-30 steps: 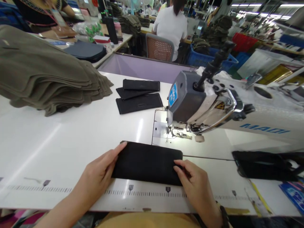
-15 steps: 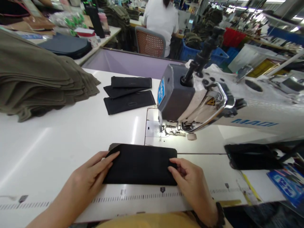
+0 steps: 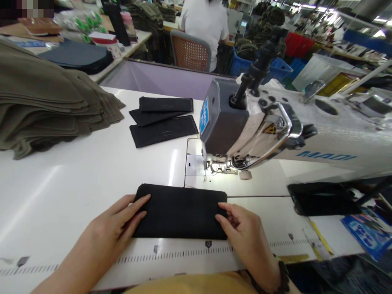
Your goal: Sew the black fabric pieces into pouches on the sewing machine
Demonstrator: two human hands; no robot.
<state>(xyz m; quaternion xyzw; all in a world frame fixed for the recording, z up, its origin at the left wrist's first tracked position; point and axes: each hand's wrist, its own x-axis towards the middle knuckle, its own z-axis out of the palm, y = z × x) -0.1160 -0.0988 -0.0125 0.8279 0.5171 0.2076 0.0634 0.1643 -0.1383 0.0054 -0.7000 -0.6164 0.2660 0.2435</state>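
A black rectangular fabric piece [image 3: 180,212] lies flat near the front edge of the white sewing table [image 3: 76,196]. My left hand [image 3: 122,220] grips its left end, thumb and fingertips on top and the other fingers partly hidden. At the right end, my right hand [image 3: 239,224] pinches the edge between thumb and fingers. Just beyond the fabric stands a sewing machine [image 3: 226,118], its presser foot [image 3: 210,166] over the lit needle plate. Several black stitched fabric pieces [image 3: 163,132] lie overlapping behind, left of the machine head.
A tall stack of olive-brown fabric [image 3: 55,98] stands at the left. A ruler strip [image 3: 171,255] runs along the front edge. A black tray-like item [image 3: 324,199] and a blue packet [image 3: 364,234] lie at the right. Another person [image 3: 203,28] sits beyond the purple partition [image 3: 153,79].
At the fabric's upper left corner, the brown layer that showed behind the black is now covered. Both hands keep hold of the ends; the view has shifted slightly.
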